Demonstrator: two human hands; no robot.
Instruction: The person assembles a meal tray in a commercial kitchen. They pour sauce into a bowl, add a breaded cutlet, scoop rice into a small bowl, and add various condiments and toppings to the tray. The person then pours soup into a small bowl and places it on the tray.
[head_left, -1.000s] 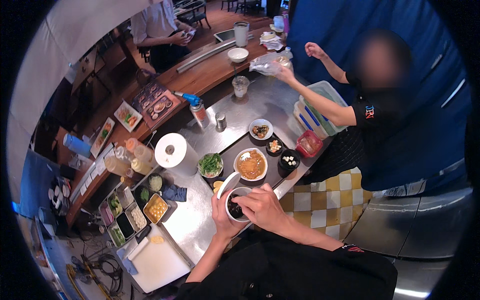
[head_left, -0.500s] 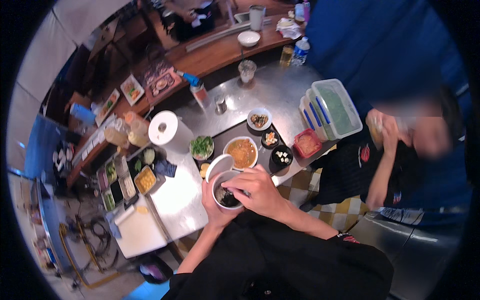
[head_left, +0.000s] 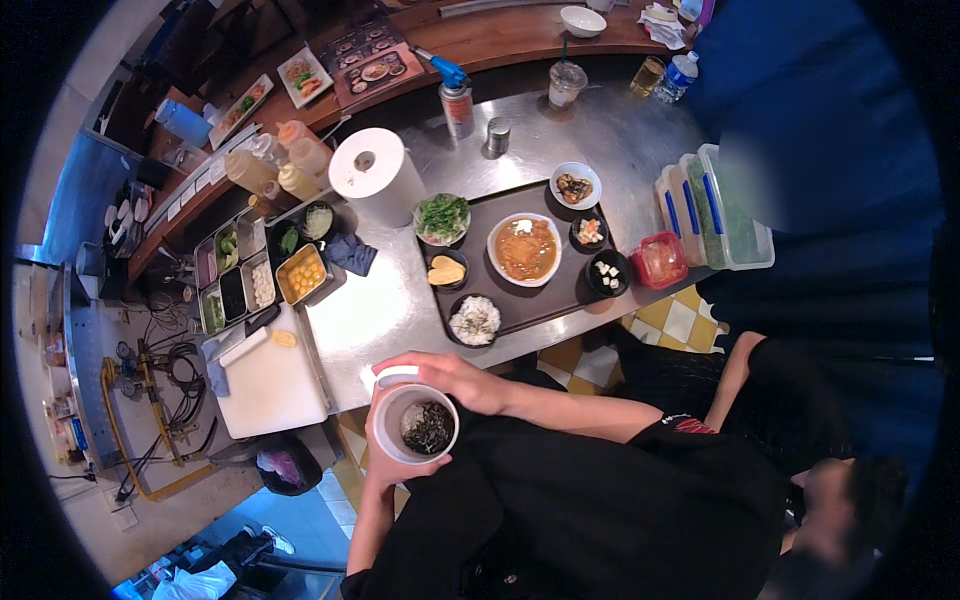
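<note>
My left hand (head_left: 382,466) is wrapped round a white tub (head_left: 388,425) with dark shredded seaweed (head_left: 430,428) in it. At the tub's far rim my right hand (head_left: 458,384) grips a white lid (head_left: 397,374), tilted on edge; part of it is hidden by the fingers. Beyond them lies a dark tray (head_left: 480,225). On it are a bowl of rice with dark flecks (head_left: 475,321), a white bowl of orange-brown stew or curry (head_left: 525,250), a salad bowl (head_left: 442,218), a bowl of yellow slices (head_left: 446,269) and several small side dishes.
A paper towel roll (head_left: 375,180), blue-topped torch (head_left: 455,100) and metal shaker (head_left: 497,135) stand behind the tray. Left are ingredient pans (head_left: 302,275) and a cutting board with a knife (head_left: 270,385). Lidded containers (head_left: 735,215) and a red tub (head_left: 660,260) stand right. Another person (head_left: 790,390) is close on my right.
My right hand has left the inside of the tub and now grips the lid. The tub has come back from the tray, nearer my body, uncovering the rice bowl. The view has shifted.
</note>
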